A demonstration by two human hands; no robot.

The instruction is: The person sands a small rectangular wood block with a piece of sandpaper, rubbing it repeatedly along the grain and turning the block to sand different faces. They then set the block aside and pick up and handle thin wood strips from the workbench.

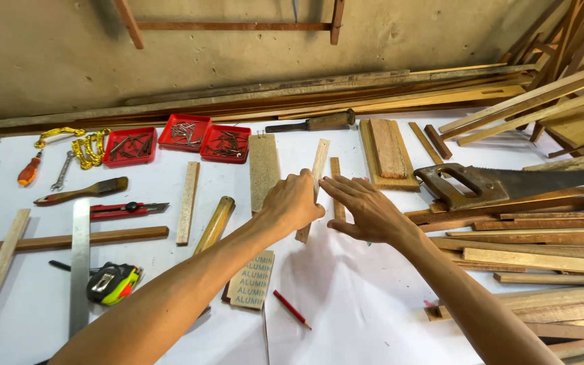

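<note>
Hands meet over the middle of the white-covered table (373,304). The left hand (293,201) is curled, fingers bent down and close together, resting on a pale, narrow wooden strip (319,162) that lies lengthwise away from the person; its knuckles cover the strip's near half, and whether the fingertips pinch the strip cannot be told. The right hand (366,206) is flat and open, fingers straight and slightly spread, pointing left toward the left hand, palm down over a second, darker thin wooden strip (335,169) just beside the first; the 2 hands nearly touch at the fingertips.

Left of the hands lie a flat rectangular piece of speckled particle board (263,169), a yellowish wooden stick (214,223) and a light wooden slat (188,201). Near the left forearm are a red pencil (292,309), a printed cardboard piece (251,278) and a yellow-and-black tape measure (112,282). 3 red plastic trays of nails (187,132) sit toward the wall. A handsaw with a brown wooden handle (468,184) lies to the right on stacked wooden battens (542,260), close to the right wrist.
</note>
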